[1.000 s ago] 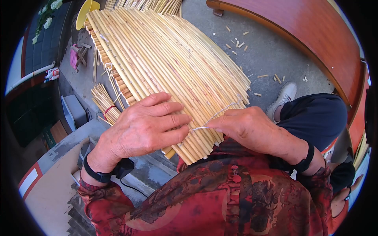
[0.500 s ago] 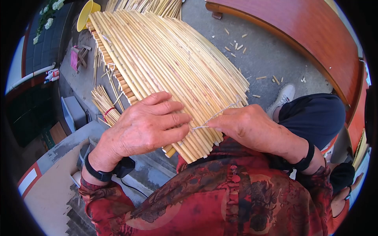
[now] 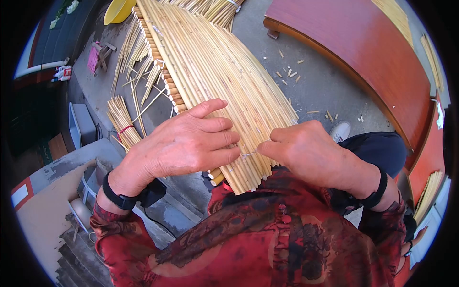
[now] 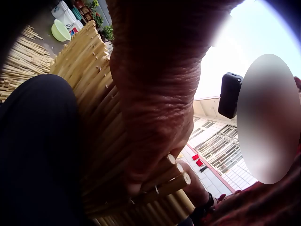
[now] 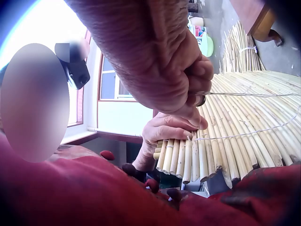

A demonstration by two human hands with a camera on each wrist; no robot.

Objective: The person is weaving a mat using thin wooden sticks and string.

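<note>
A mat of pale reed stalks slants across the head view, its cut ends near the red patterned shirt. My left hand lies over the mat's left edge, fingers spread across the stalks; in the left wrist view its thumb bears on the other side. My right hand has thumb and forefinger pinched on a thin string close to the left fingertips. In the right wrist view, a string line stretches from the right fist, above a stitched row crossing the stalks.
A red-tied reed bundle stands left of the mat, near a grey bin. A yellow basin is at the upper left. A reddish wooden bench curves along the right, with cut reed scraps on the floor beside it.
The head view has shifted, so the mat and surroundings sit differently in it. My left forefinger now reaches out more, and the right fingertips show less string between the hands.
</note>
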